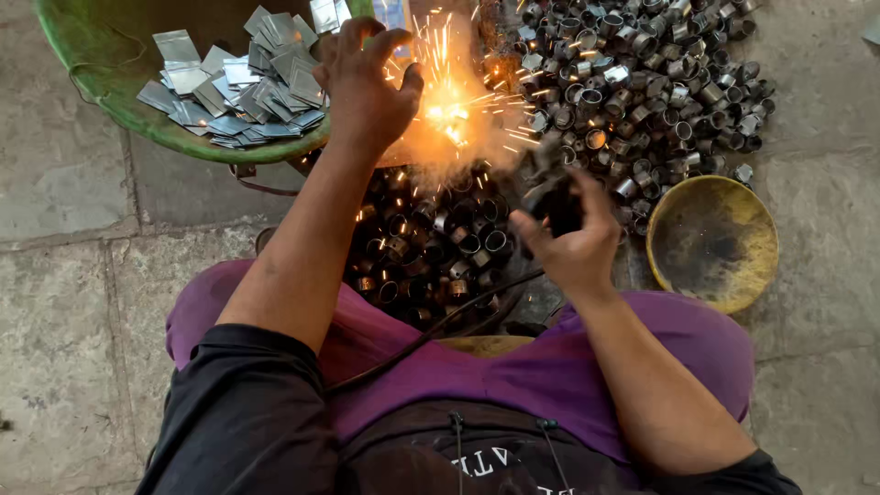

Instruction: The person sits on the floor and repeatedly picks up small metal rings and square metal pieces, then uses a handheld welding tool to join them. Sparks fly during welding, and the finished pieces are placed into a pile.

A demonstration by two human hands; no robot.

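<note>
Orange sparks (449, 115) burst at upper centre, just beside the left hand (365, 87), whose grip cannot be told. Lower right of them, the right hand (573, 240) is clamped on a dark welding holder (553, 197) above blackened metal rings (431, 252).

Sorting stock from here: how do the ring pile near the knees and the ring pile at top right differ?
The near pile is dark and scorched, and sits between the arms, below the sparks. The far pile is bright silver, wider, and spreads over the stone floor above the yellow bowl. Both hold short metal tube rings, loosely heaped.
</note>
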